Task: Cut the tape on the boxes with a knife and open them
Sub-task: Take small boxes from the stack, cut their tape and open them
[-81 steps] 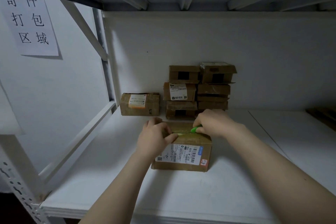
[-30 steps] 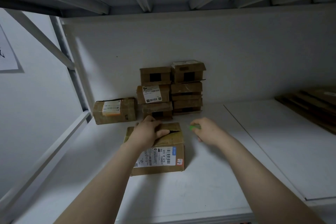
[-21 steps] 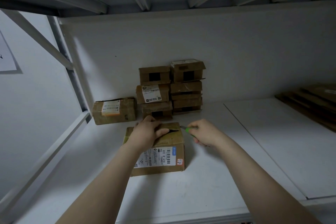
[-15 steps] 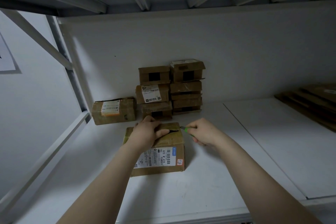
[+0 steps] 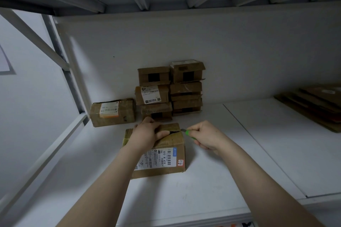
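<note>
— Boxes are stacked against the back wall of that white shelf. A lone box sits to their left, and flattened cardboard lies far off to the right.
— And the one being worked on?
— The front box. It sits near the middle of the board with its label facing the person, just in front of the stack.
— Hands?
— The left hand is on the lid, palm down. Its fingers hook over the far edge and its thumb lies along the top, pointing right. The right hand is just off the box's right side, clenched round a green knife.
— Which way does the knife point?
— Left, with the handle out to the right and the blade right at the box's upper right edge. The seam runs left to right across the lid, so knife and seam are about in line.
— Cut yet?
— A dark slit gapes from that right edge in as far as the thumb. I can't tell whether tape holds further along, because the hand covers it.
— So where does the next stroke go?
— I'd guess along the seam, straight towards that thumb. The right hand is nearer the open end, and the thumb lies in the blade's line.
</note>
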